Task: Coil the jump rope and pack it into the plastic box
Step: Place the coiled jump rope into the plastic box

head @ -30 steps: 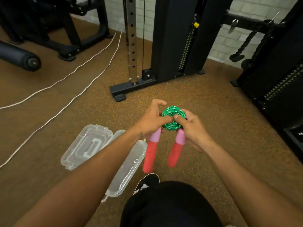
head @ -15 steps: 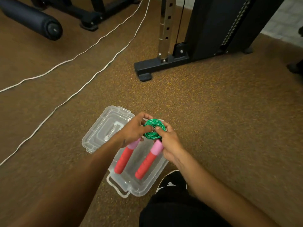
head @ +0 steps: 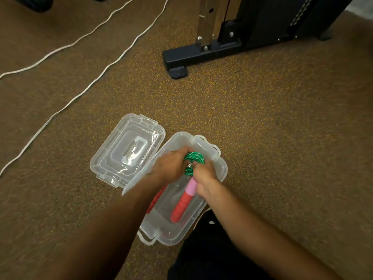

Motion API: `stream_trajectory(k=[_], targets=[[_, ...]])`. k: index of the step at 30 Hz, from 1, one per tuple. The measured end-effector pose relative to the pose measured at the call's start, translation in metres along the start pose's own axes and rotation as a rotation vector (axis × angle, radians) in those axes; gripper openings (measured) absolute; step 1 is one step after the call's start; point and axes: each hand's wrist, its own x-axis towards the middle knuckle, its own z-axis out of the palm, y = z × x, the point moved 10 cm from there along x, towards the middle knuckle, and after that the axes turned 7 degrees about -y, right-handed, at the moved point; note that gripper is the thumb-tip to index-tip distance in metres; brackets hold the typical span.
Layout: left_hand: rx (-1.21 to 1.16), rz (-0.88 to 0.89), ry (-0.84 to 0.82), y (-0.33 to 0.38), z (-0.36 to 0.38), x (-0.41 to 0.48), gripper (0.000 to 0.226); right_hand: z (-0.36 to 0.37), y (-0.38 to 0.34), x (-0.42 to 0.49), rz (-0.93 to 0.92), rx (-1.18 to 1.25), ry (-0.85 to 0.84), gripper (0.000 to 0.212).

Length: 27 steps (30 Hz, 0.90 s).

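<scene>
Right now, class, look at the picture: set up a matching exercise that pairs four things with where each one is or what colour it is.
Things:
1. coiled rope
2. lid
3. handle
4. white cord

Descriptions:
A. red and pink, inside the box
B. green, held by both hands
C. runs across the floor, far from the box
D. clear, lying open left of the box

Pairs: 1-B, 2-D, 3-A, 4-C

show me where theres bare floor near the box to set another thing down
Bare floor lies right of the plastic box, up to the black machine base. Another patch lies between the open lid and the white cord. Inside the box is crowded: both hands, rope coil, red handles.
</scene>
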Motion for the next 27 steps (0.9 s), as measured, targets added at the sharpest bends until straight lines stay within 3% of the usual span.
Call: stream_trajectory(k=[4, 9, 14, 18, 22, 25, 27], targets=[[0.224, 0.013, -0.135, -0.004, 0.029, 0.011, 0.044, 0.005, 0.023, 0.022, 0.114, 0.062, 0.034, 0.037], [0.254, -0.019, -0.237, -0.019, 0.055, 0.021, 0.046, 0.005, 0.037, 0.035, 0.22, 0.004, 0.081, 0.026], [0.291, -0.084, -0.115, -0.034, 0.058, 0.02, 0.036, 0.003, 0.038, 0.04, 0.269, -0.144, 0.098, 0.02], [0.291, -0.107, -0.063, -0.036, 0.054, 0.014, 0.032, 0.005, 0.03, 0.038, 0.249, -0.194, 0.091, 0.028], [0.268, -0.094, -0.025, -0.035, 0.052, 0.007, 0.031, 0.009, 0.018, 0.029, 0.171, -0.195, -0.024, 0.037], [0.23, -0.089, 0.024, -0.033, 0.047, -0.002, 0.034, -0.003, 0.013, 0.017, 0.091, -0.449, 0.14, 0.045], [0.191, -0.088, 0.048, -0.033, 0.044, -0.004, 0.031, 0.004, 0.007, 0.009, 0.021, -0.619, 0.138, 0.047]])
